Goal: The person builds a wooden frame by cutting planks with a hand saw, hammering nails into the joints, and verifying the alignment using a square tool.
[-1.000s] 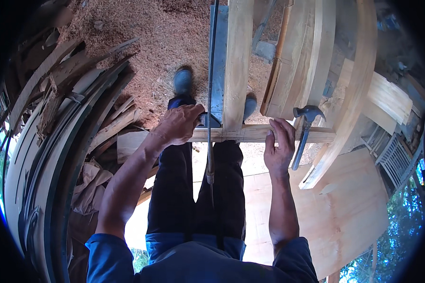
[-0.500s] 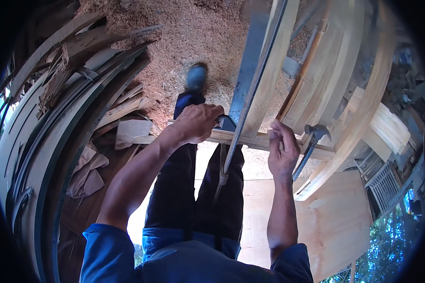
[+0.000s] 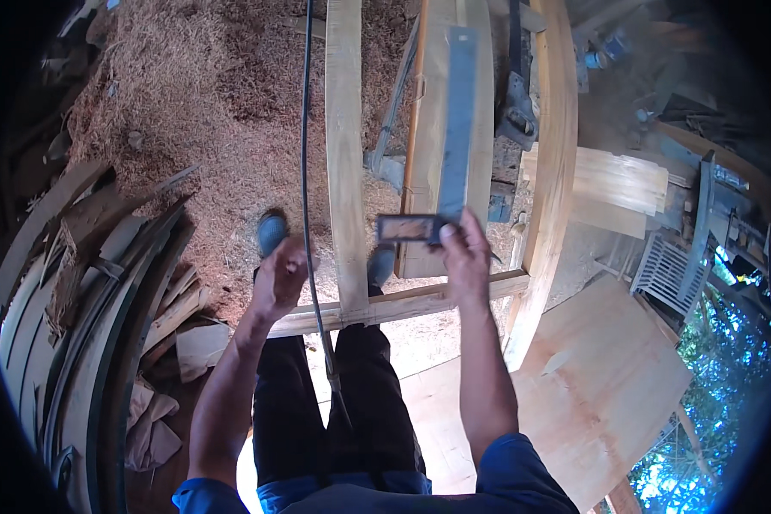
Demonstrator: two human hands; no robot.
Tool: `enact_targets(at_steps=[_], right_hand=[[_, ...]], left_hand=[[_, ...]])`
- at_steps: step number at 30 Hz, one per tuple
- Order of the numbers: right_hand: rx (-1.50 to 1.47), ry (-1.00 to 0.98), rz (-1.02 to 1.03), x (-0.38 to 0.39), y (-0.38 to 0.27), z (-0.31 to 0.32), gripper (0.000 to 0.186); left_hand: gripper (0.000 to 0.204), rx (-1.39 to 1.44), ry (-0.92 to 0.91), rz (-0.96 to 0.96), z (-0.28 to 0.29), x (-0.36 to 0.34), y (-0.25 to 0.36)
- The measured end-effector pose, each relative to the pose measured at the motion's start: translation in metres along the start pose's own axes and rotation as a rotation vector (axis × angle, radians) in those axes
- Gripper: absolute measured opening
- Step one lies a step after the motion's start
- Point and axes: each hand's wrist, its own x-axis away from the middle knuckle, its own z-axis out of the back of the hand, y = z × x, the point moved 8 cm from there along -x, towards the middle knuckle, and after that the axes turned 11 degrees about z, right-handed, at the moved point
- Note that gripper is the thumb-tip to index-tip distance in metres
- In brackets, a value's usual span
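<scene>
My right hand (image 3: 466, 253) grips a carpenter's square at the corner where its dark, frame-like stock meets the blade. The square's wide grey blade (image 3: 459, 128) points away from me above the timber and is slightly blurred. My left hand (image 3: 283, 278) is closed, its fingers curled and partly blurred just left of a long dark cord or rod (image 3: 307, 154). Whether anything sits inside those fingers is hidden. Beneath both hands, a pale wooden crosspiece (image 3: 403, 305) runs across in front of my legs, joined to a long upright-looking timber (image 3: 344, 146).
A curved-looking long beam (image 3: 552, 171) lies on the right, with a handsaw (image 3: 517, 116) beside it. Bent boards (image 3: 103, 343) are stacked at left. Wood shavings (image 3: 197, 111) cover the floor. A plywood sheet (image 3: 591, 394) and a white slatted crate (image 3: 664, 270) are at right.
The square has passed from my left hand to my right and moved rightward over the timber. My left hand is off it and curled. The view has shifted; the hammer no longer shows clearly.
</scene>
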Motion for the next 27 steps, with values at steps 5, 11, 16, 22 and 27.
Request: enact_targets(at_steps=[5,11,16,22,27], right_hand=[[-0.101,0.187,0.079,-0.072,-0.004,0.083,0.054],[0.317,0.25,-0.017,-0.098,-0.009,0.102,0.046],[0.394,0.265,-0.017,-0.105,0.021,0.119,0.049],[0.389,0.332,0.006,-0.134,0.003,0.144,0.049],[1.502,-0.02,0.821,-0.182,-0.022,0.129,0.061]], left_hand=[[0.057,-0.309,-0.49,0.486,-0.06,0.022,-0.047],[0.041,-0.364,-0.511,0.371,-0.079,0.011,-0.041],[0.039,-0.099,-0.505,0.332,-0.077,0.021,-0.033],[0.042,-0.334,-0.523,0.374,-0.077,0.016,-0.039],[0.043,-0.28,-0.543,0.327,-0.075,0.018,-0.036]])
